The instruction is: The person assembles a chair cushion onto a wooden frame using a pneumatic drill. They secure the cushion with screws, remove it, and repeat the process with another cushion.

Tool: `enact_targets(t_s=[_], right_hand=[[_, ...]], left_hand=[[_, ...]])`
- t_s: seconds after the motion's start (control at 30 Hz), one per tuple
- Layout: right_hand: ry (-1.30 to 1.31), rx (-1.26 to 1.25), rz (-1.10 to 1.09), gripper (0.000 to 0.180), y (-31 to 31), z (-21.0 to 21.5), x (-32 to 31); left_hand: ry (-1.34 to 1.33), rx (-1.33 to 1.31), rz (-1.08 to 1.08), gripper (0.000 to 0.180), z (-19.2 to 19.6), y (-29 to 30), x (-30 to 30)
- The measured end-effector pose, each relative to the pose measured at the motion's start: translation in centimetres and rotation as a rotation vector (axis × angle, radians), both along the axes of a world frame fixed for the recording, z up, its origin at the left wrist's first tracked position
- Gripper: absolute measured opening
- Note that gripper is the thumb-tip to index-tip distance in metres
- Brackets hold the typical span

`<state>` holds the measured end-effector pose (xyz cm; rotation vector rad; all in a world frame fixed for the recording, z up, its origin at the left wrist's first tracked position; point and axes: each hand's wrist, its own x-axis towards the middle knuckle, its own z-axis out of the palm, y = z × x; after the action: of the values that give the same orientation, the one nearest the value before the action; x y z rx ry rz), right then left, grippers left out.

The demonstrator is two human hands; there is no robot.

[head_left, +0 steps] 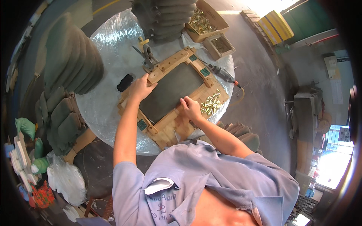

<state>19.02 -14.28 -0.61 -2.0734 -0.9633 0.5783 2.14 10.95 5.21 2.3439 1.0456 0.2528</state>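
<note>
A flat dark grey panel [170, 90] lies inside a wooden frame [170, 64] on the round table. My left hand [141, 89] is at the frame's upper left corner, its fingers closed at the edge, the thumb over the panel; whether it grips wood or panel is hidden. At the panel's near right edge, my right hand [191, 109] is closed, thumb and finger together; what is between them is too small to tell. Several small brass-coloured metal pieces [212, 103] lie on the board right of that hand. A toggle clamp [149, 60] with a yellow part stands at the frame's far side.
A power screwdriver [222, 74] with a cable lies right of the frame. Beyond it are a cardboard box [217, 22] of metal parts and a wooden box [219, 46]. Stacked dark curved panels [73, 56] rise at left, more [162, 17] at the back. A black object [125, 83] lies left.
</note>
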Motion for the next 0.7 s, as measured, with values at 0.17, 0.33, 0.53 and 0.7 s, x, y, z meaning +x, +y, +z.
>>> enact_targets(t_s=[0.17,0.33,0.53,0.7], right_hand=[[-0.006,0.046,-0.011,0.031,0.4,-0.4,0.3],[0.001,-0.007,-0.006,0.030,0.6,-0.1,-0.1],[-0.036,-0.012,0.030,0.032,0.2,-1.7,0.3],[-0.013,0.016,0.059,0.034,0.5,-0.8,-0.3]], left_hand=[[0.026,-0.004,-0.023,0.054,1.2,0.0,1.1],[0.130,-0.008,-0.054,0.055,0.8,0.9,2.3],[0.092,-0.028,-0.009,0.053,1.2,0.2,2.1],[0.081,0.042,-0.010,0.048,-0.7,0.2,1.9]])
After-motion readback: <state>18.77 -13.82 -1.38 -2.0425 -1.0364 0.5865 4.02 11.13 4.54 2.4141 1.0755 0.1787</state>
